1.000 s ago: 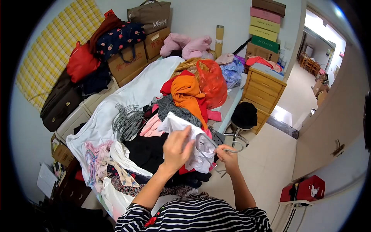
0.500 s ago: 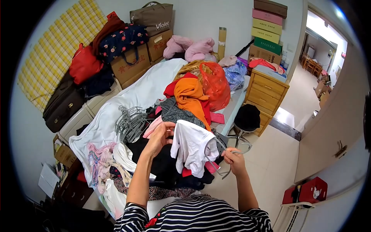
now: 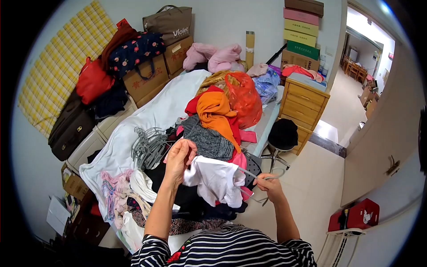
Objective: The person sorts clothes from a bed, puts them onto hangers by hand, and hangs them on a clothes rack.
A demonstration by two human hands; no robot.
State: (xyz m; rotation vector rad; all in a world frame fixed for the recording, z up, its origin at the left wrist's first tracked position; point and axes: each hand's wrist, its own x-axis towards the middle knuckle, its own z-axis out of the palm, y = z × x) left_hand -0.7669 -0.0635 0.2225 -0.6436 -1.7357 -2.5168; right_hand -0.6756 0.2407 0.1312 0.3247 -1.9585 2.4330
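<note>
- In a pale-walled room, a bed (image 3: 155,95) under a white sheet; to its right, a wooden chest of drawers (image 3: 304,99) and a light tiled floor (image 3: 307,182).
- On the bed, a heap: orange garment (image 3: 213,111), grey garment (image 3: 207,140), red plastic bag (image 3: 245,104), black clothes (image 3: 189,198); farther left, a tangle of grey hangers (image 3: 149,149).
- White garment (image 3: 218,180): held up between the left hand (image 3: 180,155) and the right hand (image 3: 268,186), in view just below the grey garment. Neck end seemingly toward the right hand; long axis roughly crosswise, hard to fix in such loose, drooping folds.
- Single hanger (image 3: 249,172), also grey: runs from the white garment out to the right, curved end pointing past the right hand, over the floor.
- Right hand: fingers closed around the single hanger.
- Left hand: raised beside the left end of the white garment, thumb and fingers drawn close together. Cannot tell a pinch on the cloth from mere nearness.
- Hidden: inner part of the single hanger, inside the cloth; gripped part, behind the fingers.
- Cut off: striped top (image 3: 227,247), at the lower edge; room corners, lost in a dark rim.
</note>
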